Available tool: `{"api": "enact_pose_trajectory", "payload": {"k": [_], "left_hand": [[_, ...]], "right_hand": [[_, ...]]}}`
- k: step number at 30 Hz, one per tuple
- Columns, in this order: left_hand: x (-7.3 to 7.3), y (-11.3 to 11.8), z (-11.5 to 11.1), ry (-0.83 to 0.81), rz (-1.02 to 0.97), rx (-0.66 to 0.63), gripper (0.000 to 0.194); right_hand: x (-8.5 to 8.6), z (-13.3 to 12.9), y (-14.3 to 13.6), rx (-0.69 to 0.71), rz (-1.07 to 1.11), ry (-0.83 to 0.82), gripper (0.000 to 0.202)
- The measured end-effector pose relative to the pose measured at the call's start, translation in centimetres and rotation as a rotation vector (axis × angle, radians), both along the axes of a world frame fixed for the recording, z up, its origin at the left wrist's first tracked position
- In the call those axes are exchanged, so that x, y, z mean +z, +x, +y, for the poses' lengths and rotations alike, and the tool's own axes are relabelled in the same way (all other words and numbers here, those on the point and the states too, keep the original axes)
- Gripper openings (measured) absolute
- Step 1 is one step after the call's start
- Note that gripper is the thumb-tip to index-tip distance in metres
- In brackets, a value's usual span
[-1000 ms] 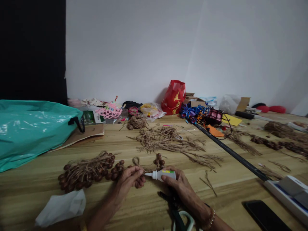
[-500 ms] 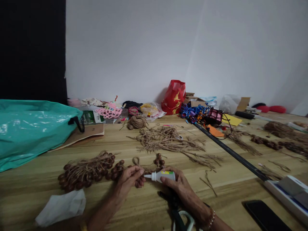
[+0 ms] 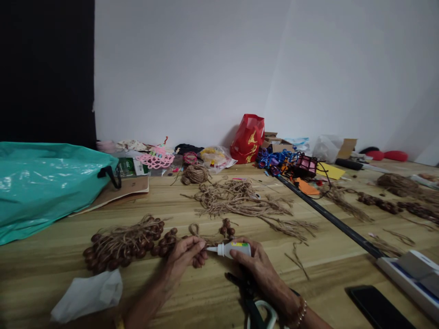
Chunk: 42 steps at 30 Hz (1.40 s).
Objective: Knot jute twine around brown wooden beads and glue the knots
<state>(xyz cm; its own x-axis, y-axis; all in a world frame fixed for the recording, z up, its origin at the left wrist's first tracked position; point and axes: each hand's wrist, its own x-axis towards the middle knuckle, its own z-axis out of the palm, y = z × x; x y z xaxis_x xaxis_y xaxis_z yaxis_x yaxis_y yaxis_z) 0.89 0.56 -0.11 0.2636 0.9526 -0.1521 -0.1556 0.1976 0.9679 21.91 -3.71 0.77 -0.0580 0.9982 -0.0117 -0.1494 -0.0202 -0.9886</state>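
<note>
My right hand (image 3: 255,262) is wrapped round a small white glue bottle (image 3: 236,249) with a yellow-green label, tipped on its side so its narrow nozzle points left. The nozzle tip is right by the fingertips of my left hand (image 3: 185,253). Thumb and forefinger there pinch a twine cord, part of a string of brown beads; the exact spot held is hidden by the fingers. Some beads (image 3: 200,260) hang below these fingers, and others (image 3: 227,228) lie just beyond. To the left rests a pile of brown beads strung on twine (image 3: 123,244).
Scissors (image 3: 248,292) lie beneath my right wrist. A white tissue (image 3: 88,294) is at front left, a phone (image 3: 375,307) at front right. Loose twine (image 3: 240,198) and a twine ball (image 3: 195,173) lie farther back. A teal bag (image 3: 51,187) stands left, a red bag (image 3: 247,139) by the wall.
The glue bottle has shifted very slightly to the right, its nozzle tip a little farther from my left fingertips. Both hands keep their grip.
</note>
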Motion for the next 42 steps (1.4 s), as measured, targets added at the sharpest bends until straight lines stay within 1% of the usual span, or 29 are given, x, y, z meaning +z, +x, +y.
{"api": "enact_pose_trajectory", "payload": {"k": [9, 13, 19, 25, 31, 34, 36, 40, 42], "left_hand": [[0.0, 0.1, 0.1, 0.004, 0.008, -0.003, 0.049], [0.0, 0.0, 0.0, 0.012, 0.018, -0.004, 0.049], [-0.2, 0.0, 0.0, 0.007, -0.006, -0.008, 0.046], [-0.4, 0.0, 0.1, 0.015, 0.018, -0.005, 0.046], [0.4, 0.0, -0.2, -0.002, -0.013, 0.000, 0.042], [0.8, 0.0, -0.5, -0.013, -0.017, 0.021, 0.041], [0.8, 0.0, -0.5, -0.017, -0.022, 0.030, 0.041], [0.6, 0.0, -0.2, -0.023, -0.035, 0.019, 0.043], [0.5, 0.0, -0.1, -0.025, -0.037, 0.015, 0.044]], "right_hand": [[-0.5, -0.1, 0.2, 0.031, 0.012, -0.010, 0.032], [-0.1, -0.2, 0.1, 0.055, 0.016, -0.014, 0.033], [0.2, -0.3, -0.1, 0.019, 0.017, -0.051, 0.032], [-0.4, 0.1, 0.1, 0.050, -0.014, 0.015, 0.033], [-0.4, 0.1, 0.0, 0.028, -0.032, 0.033, 0.033], [-0.1, -0.1, 0.0, 0.019, -0.005, -0.013, 0.033], [0.1, -0.1, 0.0, 0.026, 0.015, -0.031, 0.031], [0.3, 0.0, 0.2, 0.029, 0.040, 0.030, 0.032], [0.1, 0.1, 0.2, 0.018, 0.076, 0.020, 0.034]]}}
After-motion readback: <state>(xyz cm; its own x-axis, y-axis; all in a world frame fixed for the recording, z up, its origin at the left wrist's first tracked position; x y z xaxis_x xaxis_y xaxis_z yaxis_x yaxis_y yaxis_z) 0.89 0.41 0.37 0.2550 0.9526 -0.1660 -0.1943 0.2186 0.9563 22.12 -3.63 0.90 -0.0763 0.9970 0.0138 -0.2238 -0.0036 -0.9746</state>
